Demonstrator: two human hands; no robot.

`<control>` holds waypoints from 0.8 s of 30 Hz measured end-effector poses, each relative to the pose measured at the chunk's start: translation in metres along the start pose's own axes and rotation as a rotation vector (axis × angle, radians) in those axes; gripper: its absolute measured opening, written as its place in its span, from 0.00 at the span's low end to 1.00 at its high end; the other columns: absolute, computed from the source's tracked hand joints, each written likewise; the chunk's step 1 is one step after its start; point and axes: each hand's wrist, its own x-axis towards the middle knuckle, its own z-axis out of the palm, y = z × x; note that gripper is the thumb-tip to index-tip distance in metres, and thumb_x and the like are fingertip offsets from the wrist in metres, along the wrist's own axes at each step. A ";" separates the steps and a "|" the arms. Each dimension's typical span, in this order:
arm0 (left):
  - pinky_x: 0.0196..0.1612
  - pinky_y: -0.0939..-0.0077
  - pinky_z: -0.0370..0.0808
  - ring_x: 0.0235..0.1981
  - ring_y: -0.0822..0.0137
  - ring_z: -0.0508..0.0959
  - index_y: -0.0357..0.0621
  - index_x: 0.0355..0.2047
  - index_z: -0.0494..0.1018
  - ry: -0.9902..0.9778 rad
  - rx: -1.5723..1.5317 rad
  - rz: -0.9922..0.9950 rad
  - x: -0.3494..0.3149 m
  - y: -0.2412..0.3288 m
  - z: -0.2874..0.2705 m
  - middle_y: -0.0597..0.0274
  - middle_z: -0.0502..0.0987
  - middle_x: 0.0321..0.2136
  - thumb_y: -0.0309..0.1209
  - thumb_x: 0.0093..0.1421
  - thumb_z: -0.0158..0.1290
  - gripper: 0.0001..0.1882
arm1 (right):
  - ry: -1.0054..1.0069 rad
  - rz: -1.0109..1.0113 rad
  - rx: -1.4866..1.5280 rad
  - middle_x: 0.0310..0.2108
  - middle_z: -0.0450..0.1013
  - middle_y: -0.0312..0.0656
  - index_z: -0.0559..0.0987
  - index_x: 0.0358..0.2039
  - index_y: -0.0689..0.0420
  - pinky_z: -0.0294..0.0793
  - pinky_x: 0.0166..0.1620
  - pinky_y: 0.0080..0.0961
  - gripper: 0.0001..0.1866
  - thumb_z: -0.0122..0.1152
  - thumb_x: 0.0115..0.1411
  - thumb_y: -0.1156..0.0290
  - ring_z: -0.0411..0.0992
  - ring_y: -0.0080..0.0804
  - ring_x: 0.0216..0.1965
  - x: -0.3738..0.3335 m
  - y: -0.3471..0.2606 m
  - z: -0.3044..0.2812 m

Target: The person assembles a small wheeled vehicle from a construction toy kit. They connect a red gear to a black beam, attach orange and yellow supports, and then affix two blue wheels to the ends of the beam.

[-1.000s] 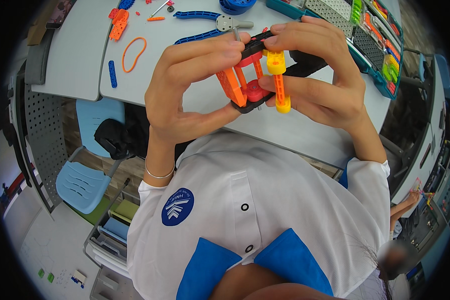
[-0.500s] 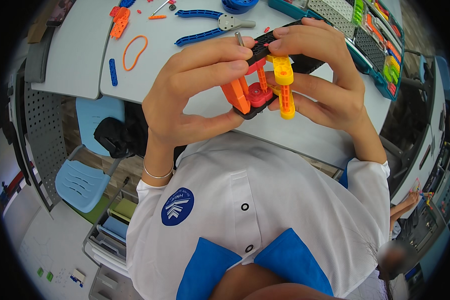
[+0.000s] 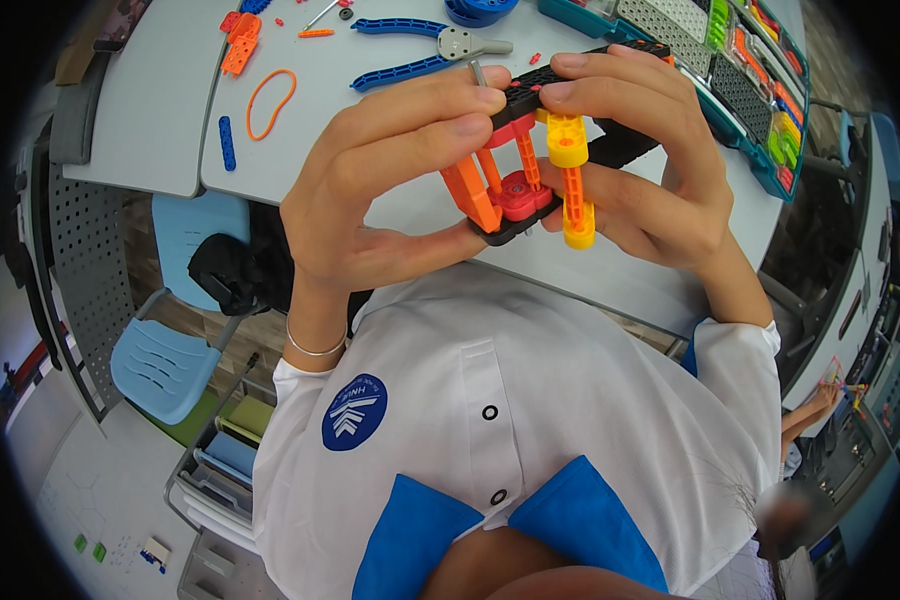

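Between both hands, above the table's near edge, hangs a plastic construction-kit model (image 3: 518, 197). Black beams form its top and bottom, joined by orange posts and red pieces. My left hand (image 3: 370, 180) grips its left side, thumb under the lower black beam and fingers at the upper one. A thin metal shaft (image 3: 478, 74) sticks up beside those fingertips. My right hand (image 3: 660, 150) is closed on the right side, with fingertips on the upper black beam. Just by the right fingers stands a yellow crank piece (image 3: 568, 145) with an orange post. The right thumb is partly hidden behind the model.
Blue pliers (image 3: 440, 48) lie on the grey table (image 3: 320, 130) past the model. Left of them are an orange rubber band (image 3: 271, 105), a blue beam (image 3: 227, 144) and orange connectors (image 3: 240, 45). A teal parts case (image 3: 715, 115) stands at the far right. Blue chairs (image 3: 165, 370) are at left.
The model has turned slightly in my hands, and more of its black beam shows at the right. The yellow piece sits a little lower. Both hands keep their hold.
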 end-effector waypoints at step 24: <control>0.58 0.46 0.73 0.54 0.36 0.77 0.37 0.60 0.68 -0.127 -0.020 0.024 0.002 -0.002 -0.008 0.30 0.76 0.51 0.23 0.34 0.74 0.48 | 0.095 -0.063 -0.040 0.50 0.75 0.58 0.76 0.35 0.59 0.70 0.58 0.51 0.17 0.72 0.54 0.61 0.76 0.59 0.51 -0.011 -0.001 0.007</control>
